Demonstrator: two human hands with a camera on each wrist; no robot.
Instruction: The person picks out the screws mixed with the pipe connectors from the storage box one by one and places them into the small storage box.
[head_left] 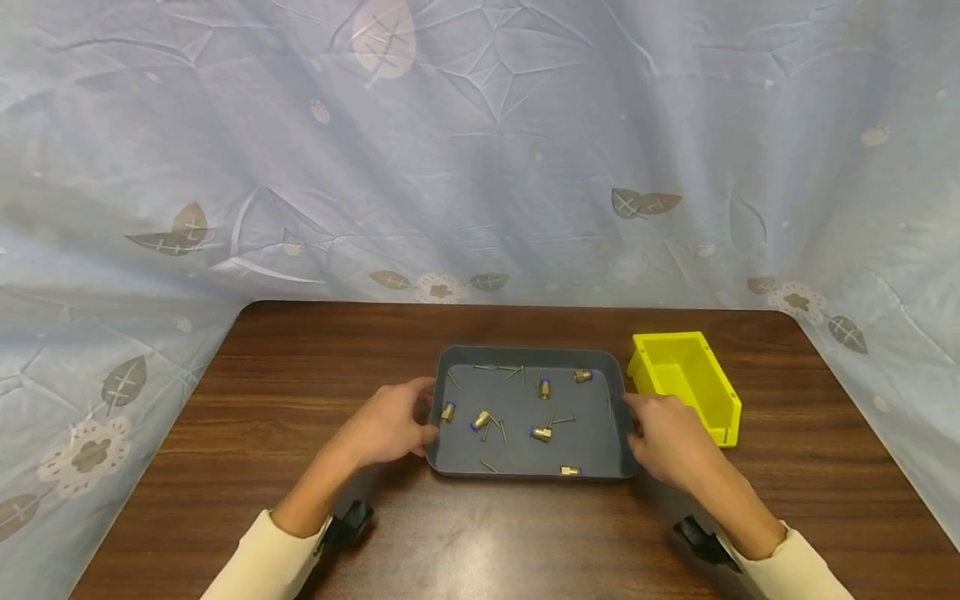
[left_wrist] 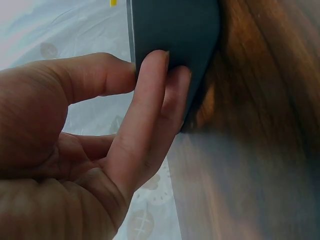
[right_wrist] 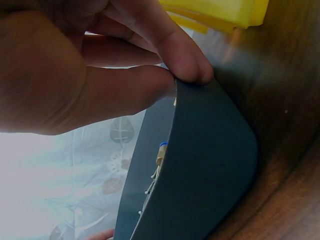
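A grey rectangular tray [head_left: 585, 400] sits on the table with both hands at its short ends. My left hand [head_left: 390, 422] pinches the left wall; in the left wrist view its thumb is at the rim and fingers [left_wrist: 145, 95] lie along the outside. The right hand [head_left: 667, 433] pinches the right rim between thumb [right_wrist: 130, 87] and fingers, as the right wrist view shows. Inside the tray lie several brass fittings [head_left: 545, 389] with blue collars, scattered among several thin screws [head_left: 504, 432].
A yellow open-front bin [head_left: 722, 392] stands just right of the tray, close beyond the right hand. Brown wood-grain table [head_left: 330, 350] lies beneath everything. A patterned pale-blue cloth [head_left: 480, 183] hangs behind and along both sides.
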